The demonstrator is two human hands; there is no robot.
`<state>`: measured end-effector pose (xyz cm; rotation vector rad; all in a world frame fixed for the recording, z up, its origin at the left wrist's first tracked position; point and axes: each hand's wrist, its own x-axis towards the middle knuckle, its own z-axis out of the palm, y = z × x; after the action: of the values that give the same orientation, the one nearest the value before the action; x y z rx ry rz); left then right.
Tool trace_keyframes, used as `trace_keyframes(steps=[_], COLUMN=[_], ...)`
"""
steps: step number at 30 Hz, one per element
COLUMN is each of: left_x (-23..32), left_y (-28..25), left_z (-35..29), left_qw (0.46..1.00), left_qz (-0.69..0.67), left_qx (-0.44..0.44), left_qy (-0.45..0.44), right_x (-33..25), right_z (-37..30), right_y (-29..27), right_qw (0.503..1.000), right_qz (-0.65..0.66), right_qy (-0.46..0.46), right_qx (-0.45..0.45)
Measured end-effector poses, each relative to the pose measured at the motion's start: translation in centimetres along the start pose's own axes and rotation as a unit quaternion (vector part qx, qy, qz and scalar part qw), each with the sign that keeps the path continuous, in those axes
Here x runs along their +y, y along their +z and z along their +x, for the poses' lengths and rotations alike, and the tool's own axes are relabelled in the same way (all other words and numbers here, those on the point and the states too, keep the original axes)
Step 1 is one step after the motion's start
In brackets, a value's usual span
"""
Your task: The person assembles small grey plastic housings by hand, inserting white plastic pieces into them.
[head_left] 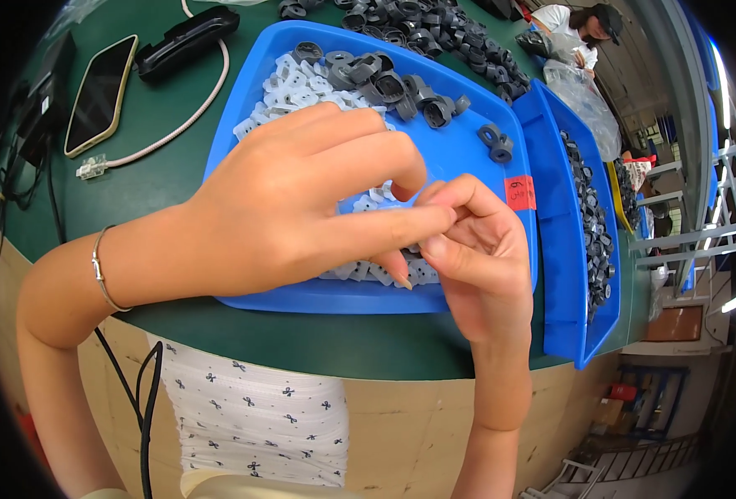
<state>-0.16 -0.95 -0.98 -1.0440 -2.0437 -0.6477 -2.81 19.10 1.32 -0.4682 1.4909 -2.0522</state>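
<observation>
— So what are the hands doing over the tray (pixel 243 108)?

— Both meet above its near edge. The left hand (pixel 301 200) arches over the pile of white clips (pixel 289 79), thumb stretched toward the right hand (pixel 480 258), whose fingertips pinch together against it. Something small seems caught between them, probably one white clip, but the fingers hide it, so I cannot tell what the grip holds.

— Is either grip wide?

— No. Both are narrow, fingers curled close. The left index and thumb close on the same spot the right fingertips press, as if steadying a tiny part from both sides.

— Why work right above the tray?

— Likely so anything dropped falls back among the parts. The white clips lie along the tray's left side and near edge, under the hands; the grey rings (pixel 393 87) sit at its far side, sorted apart but both in easy reach.

— And beyond the tray?

— A second blue bin (pixel 563 274) butts against the tray's right edge, filled with dark parts. More grey pieces (pixel 434 25) are heaped at the desk's far edge. A phone (pixel 101 93) and a black case (pixel 186 40) lie at the far left corner of the desk (pixel 168 179), out of the way, with a cable (pixel 176 125) curling between them. Another person (pixel 580 29) sits at the far right.
</observation>
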Motion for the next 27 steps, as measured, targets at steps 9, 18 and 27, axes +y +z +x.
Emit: trace_keyframes(steps=[9,18,27], left_x=[0.2,1.8,2.4], left_y=[-0.5,0.1,0.3], left_z=[1.5,2.0,2.8], left_qw=[0.997,0.988,0.992], left_qz=[-0.029,-0.037,-0.009], left_qx=[-0.054,-0.142,-0.118], left_qy=[-0.037,-0.043,-0.03], right_x=[-0.4,2.5,1.3], right_z=[0.2,0.0,-0.2], right_y=[-0.6,-0.7,-0.9], right_qw=[0.987,0.874,0.878], right_qz=[-0.14,-0.443,-0.43], right_qy=[-0.039,-0.18,-0.197], right_qx=[-0.068,-0.086,-0.068])
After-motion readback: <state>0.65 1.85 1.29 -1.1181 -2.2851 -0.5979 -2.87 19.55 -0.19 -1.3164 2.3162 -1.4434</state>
